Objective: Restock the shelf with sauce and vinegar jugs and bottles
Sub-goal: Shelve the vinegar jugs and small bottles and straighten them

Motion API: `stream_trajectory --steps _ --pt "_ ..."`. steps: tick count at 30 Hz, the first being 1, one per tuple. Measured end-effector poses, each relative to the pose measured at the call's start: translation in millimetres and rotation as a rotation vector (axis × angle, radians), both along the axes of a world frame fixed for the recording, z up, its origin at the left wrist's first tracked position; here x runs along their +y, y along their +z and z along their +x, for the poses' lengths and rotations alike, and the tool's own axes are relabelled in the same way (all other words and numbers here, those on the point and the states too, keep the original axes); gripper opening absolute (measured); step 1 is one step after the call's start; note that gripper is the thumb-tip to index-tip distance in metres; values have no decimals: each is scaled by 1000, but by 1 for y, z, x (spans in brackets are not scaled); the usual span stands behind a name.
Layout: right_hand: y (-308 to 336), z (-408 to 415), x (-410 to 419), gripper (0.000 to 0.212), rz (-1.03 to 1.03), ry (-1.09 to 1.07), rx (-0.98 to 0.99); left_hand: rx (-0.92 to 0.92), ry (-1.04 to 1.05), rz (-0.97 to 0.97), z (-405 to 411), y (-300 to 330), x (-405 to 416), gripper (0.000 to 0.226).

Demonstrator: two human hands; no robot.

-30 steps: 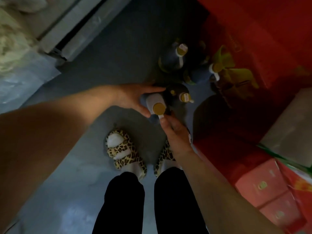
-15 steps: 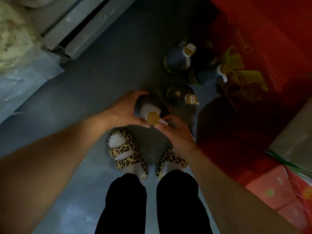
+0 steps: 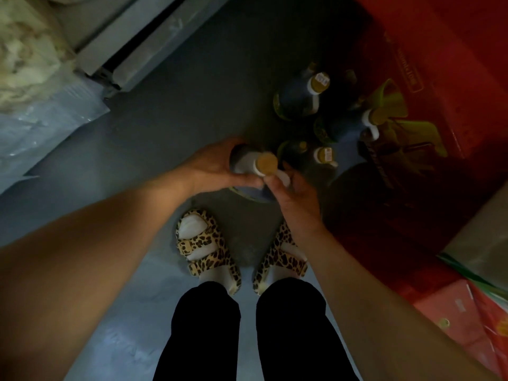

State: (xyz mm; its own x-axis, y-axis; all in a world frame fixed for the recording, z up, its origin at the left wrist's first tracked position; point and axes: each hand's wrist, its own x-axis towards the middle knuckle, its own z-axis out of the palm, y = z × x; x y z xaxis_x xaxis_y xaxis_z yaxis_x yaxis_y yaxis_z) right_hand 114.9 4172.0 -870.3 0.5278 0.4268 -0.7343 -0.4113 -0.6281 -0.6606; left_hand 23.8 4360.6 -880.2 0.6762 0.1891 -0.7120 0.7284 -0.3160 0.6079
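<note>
Over at 10 o'clock, top left corner, there's a clear plastic bag (image 3: 35, 125) with some pale fluffy stuff in it, and next to it at 11 o'clock the grey metal base of a shelf (image 3: 143, 48) running diagonally. Floor (image 3: 165, 127) is dull grey-blue and the whole shot is pretty dim.

Dead center, the left hand (image 3: 211, 167) has its grip wrapped around the shoulder of a dark jug (image 3: 244, 160) with a gold cap, fingers curled round the far side, thumb on the near side. Right hand (image 3: 294, 193) comes in from 5 o'clock and its grip is clamped on the jug's white handle just under the cap. So the jug is held by both hands, above the floor in front of the feet, cap tilted toward the camera. Can't tell if its bottom touches the floor.

At 6 o'clock: two leopard sandals (image 3: 204, 248) over white socks, black trousers (image 3: 209, 334) below.

Going right, three more jugs stand on the floor: one (image 3: 316, 160) just beside the held jug at 3 o'clock of it, one (image 3: 299, 97) at 1 o'clock, one (image 3: 346, 125) a bit further right, leaning. Past those, red boxes (image 3: 439, 64) fill the right side from 1 to 4 o'clock, with some yellow-green packaging (image 3: 395, 108) against them.
</note>
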Motion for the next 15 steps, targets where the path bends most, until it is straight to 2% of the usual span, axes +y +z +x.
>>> stream_trajectory --steps 2,5,9,12,15 --pt "5 7 17 27 -47 61 -68 78 122 -44 -6 7 -3 98" --pt "23 9 38 50 -134 168 -28 152 333 -149 -26 29 -13 98" --pt "71 10 51 48 -205 327 14 292 449 -185 -40 82 -16 99" --pt "123 16 59 41 -132 366 93 351 427 -110 -39 140 -5 98" --pt "189 30 73 36 -108 458 52 351 412 -33 -35 204 10 109"
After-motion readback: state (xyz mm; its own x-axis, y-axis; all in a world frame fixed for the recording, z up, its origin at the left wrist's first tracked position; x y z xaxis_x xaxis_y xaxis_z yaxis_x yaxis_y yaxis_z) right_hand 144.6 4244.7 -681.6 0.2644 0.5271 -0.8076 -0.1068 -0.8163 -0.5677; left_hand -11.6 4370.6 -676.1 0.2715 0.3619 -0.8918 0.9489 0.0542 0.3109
